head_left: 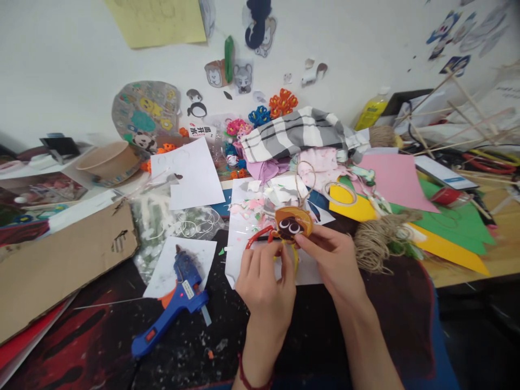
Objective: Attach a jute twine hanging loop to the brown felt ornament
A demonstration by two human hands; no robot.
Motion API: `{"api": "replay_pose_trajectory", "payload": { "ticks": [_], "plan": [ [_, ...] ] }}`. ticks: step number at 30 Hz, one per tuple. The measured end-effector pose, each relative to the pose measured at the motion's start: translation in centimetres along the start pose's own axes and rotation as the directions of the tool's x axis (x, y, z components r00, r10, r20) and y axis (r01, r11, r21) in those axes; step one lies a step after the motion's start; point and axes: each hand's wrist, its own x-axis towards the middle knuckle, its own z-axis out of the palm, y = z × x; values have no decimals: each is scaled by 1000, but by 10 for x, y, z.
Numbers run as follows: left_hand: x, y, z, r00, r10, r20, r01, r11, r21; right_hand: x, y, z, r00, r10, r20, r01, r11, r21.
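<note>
My right hand [335, 257] pinches a small flat ornament [293, 223] by its right edge, thumb in front. The ornament is orange-brown with a dark face and two big white eyes, and a loop of twine [312, 170] rises from its top. My left hand [266, 279] is curled at the ornament's lower left edge, fingertips pressed together; what lies between them is hidden. A curved red handle [259, 235] shows behind the left fingers, and a yellow curved strip [296, 261] shows below the ornament. White paper littered with scraps [239, 257] lies under both hands.
A blue glue gun [174, 309] lies at the left on white paper. Cardboard [60, 260] covers the far left. To the right are a twine bundle [376, 244], a tape roll [340, 194], coloured sheets [406, 179] and a phone [444, 172]. Checkered cloth [300, 132] is heaped at the back.
</note>
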Motion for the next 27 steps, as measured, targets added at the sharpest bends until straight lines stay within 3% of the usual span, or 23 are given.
{"api": "replay_pose_trajectory", "payload": {
  "ticks": [13,27],
  "plan": [
    [-1,2,2,998,67,4,-67,997,39,1,0,-1,1000,17,-2,-17,1000,3],
    [1,4,0,999,20,40,-23,997,73,1,0,-2,1000,26,8,-26,999,23]
  ]
}}
